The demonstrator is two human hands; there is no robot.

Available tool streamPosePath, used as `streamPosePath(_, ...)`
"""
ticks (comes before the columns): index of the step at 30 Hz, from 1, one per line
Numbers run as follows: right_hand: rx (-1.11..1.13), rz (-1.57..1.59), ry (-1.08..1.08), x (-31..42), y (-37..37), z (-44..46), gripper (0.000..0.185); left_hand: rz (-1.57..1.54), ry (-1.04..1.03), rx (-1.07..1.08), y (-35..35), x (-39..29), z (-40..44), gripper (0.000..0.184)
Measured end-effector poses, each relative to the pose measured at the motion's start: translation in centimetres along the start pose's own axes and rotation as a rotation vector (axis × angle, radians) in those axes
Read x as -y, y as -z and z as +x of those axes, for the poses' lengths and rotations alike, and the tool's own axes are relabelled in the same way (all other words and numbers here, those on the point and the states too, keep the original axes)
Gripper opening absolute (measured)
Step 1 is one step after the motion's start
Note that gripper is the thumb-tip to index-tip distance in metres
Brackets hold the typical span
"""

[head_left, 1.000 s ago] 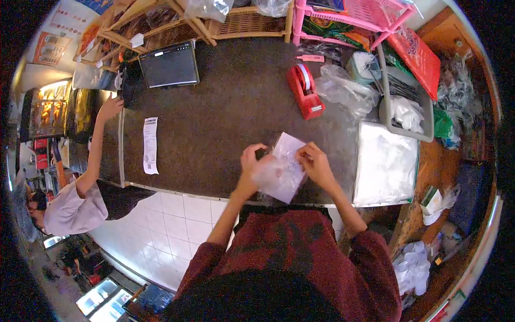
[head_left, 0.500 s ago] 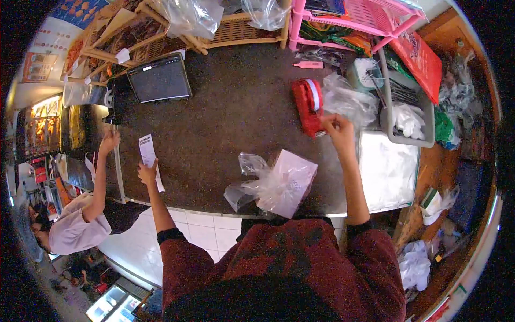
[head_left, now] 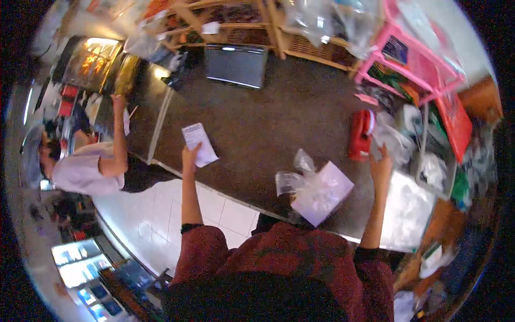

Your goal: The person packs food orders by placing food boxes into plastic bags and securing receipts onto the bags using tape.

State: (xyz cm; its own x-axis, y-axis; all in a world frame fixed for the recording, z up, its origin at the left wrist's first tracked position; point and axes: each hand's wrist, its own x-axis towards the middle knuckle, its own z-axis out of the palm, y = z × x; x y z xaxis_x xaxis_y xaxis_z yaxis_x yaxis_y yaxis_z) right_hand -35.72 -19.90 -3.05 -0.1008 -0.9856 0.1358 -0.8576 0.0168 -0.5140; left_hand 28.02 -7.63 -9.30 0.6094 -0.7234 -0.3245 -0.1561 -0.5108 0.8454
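Note:
In my left hand (head_left: 191,156) is a white printed paper slip (head_left: 199,138), pinched at its lower edge above the dark counter. My right hand (head_left: 381,159) is just right of a red tape dispenser (head_left: 358,140) with a pale roll in it. The fingers of that hand are drawn together near a crumpled clear plastic bag (head_left: 396,137); whatever is between them is too small and blurred to make out. A pale box (head_left: 328,196) with clear plastic bunched on top lies on the counter between my arms, close to the front edge.
A black screen (head_left: 236,65) stands at the back of the counter (head_left: 289,107). Right of me are a grey basket (head_left: 449,177), a pink rack (head_left: 407,64) and a shiny white sheet or stack (head_left: 407,209). Another person (head_left: 88,166) stands at the left.
The camera view has swung left, so everything sits further right. The paper slip now faces up more broadly in my left hand. My right hand has come slightly away from the tape dispenser's end.

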Motion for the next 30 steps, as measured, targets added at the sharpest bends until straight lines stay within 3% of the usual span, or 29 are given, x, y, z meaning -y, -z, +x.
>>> streamPosePath(1,0.11,-0.056,-0.089,-0.1,0.3,0.1,0.054,-0.126,-0.04,0.009,-1.7,-3.6,-4.5,0.043)
streamPosePath(2,0.112,-0.05,-0.048,1.8,0.6,0.3,0.054,-0.36,0.022,0.003,-2.1,-3.1,-6.6,0.038)
streamPosePath(4,-0.082,-0.319,-0.265,8.4,2.1,0.5,0.058,-0.689,0.1,-0.012,-2.3,-3.3,-11.9,0.032)
streamPosePath(6,-0.169,-0.109,0.142,15.6,2.4,2.9,0.061,-0.798,0.132,-0.061,-1.5,-1.6,-16.4,0.039)
streamPosePath(8,-0.068,0.076,0.519,24.5,-0.2,4.6,0.052,-0.863,0.202,-0.185,0.0,2.5,-19.6,0.047)
streamPosePath(10,0.172,0.333,0.813,33.2,-5.0,5.4,0.045,-0.924,0.216,-0.244,1.4,5.4,-22.2,0.049)
streamPosePath(11,0.365,0.51,0.835,37.3,-8.3,5.3,0.041,-0.903,0.212,-0.272,2.2,6.8,-23.5,0.046)
streamPosePath(12,0.449,0.491,0.987,40.0,-13.7,5.8,0.039,-0.777,0.22,-0.308,3.2,12.2,-24.1,0.04)
streamPosePath(14,0.686,0.522,0.969,45.9,-22.5,6.2,0.043,-0.973,0.315,-0.391,4.6,16.2,-25.2,0.044)
streamPosePath(16,0.59,0.462,0.937,51.4,-32.3,7.3,0.048,-1.104,0.344,-0.49,5.8,17.2,-26.1,0.042)
streamPosePath(17,0.589,0.468,0.939,53.9,-36.1,7.7,0.048,-1.009,0.43,-0.529,6.0,19.0,-27.7,0.039)
streamPosePath(18,0.473,0.555,0.832,56.2,-39.5,8.0,0.049,-1.096,0.463,-0.518,6.3,16.8,-28.4,0.037)
streamPosePath(19,0.358,0.639,0.718,58.4,-42.1,8.4,0.05,-1.088,0.515,-0.592,6.4,18.9,-30.0,0.032)
streamPosePath(21,0.303,0.683,0.687,61.9,-45.7,8.5,0.047,-1.039,0.627,-0.639,7.1,21.4,-32.6,0.03)
streamPosePath(23,0.068,0.903,0.68,64.0,-48.3,8.0,0.039,-0.98,0.727,-0.658,7.8,23.0,-34.9,0.028)
streamPosePath(24,0.012,0.86,0.623,64.4,-48.6,7.8,0.031,-0.955,0.775,-0.654,8.0,23.5,-35.5,0.026)
streamPosePath(27,0.139,0.86,0.549,63.4,-46.5,6.8,0.027,-0.852,0.874,-0.593,8.7,25.3,-36.6,0.023)
streamPosePath(29,0.273,0.838,0.609,60.3,-44.2,7.2,0.029,-0.673,0.795,-0.456,9.0,26.7,-36.2,0.021)
streamPosePath(30,0.403,0.822,0.669,58.4,-42.9,7.4,0.031,-0.182,0.392,-0.265,9.3,26.4,-35.1,0.01)
